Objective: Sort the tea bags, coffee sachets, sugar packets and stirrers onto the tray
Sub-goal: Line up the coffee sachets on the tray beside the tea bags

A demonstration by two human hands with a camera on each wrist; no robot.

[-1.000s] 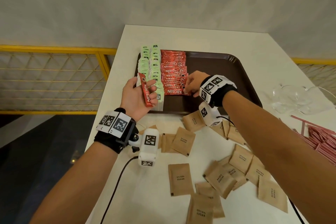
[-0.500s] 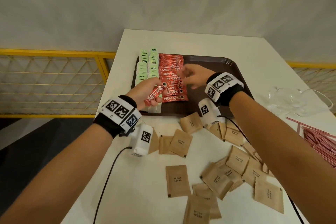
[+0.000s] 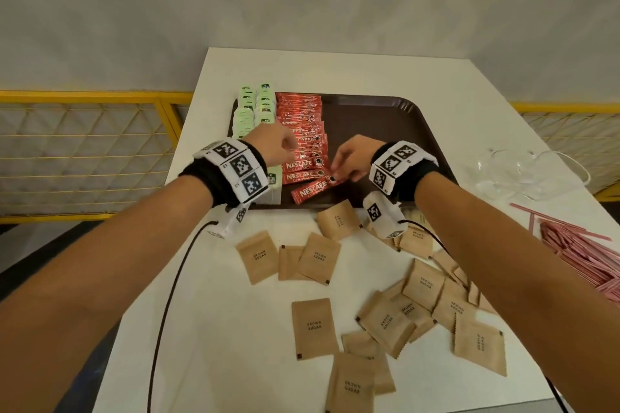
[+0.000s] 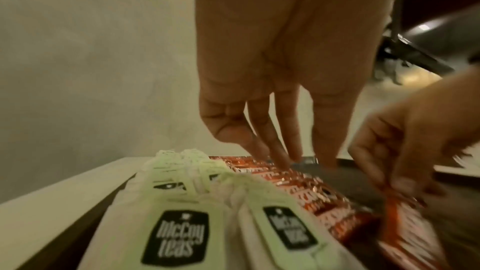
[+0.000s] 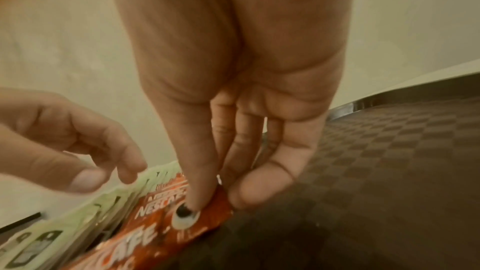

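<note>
Currently: coffee sachet (image 3: 313, 190), light, slick, floppy; right hand (image 3: 352, 157) pinches its end, beside left hand (image 3: 275, 144), slack, empty

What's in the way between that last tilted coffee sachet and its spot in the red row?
Nothing visible. The tilted sachet lies on the tray just below the red row, bare tray between. The right hand pinches its end.
</note>
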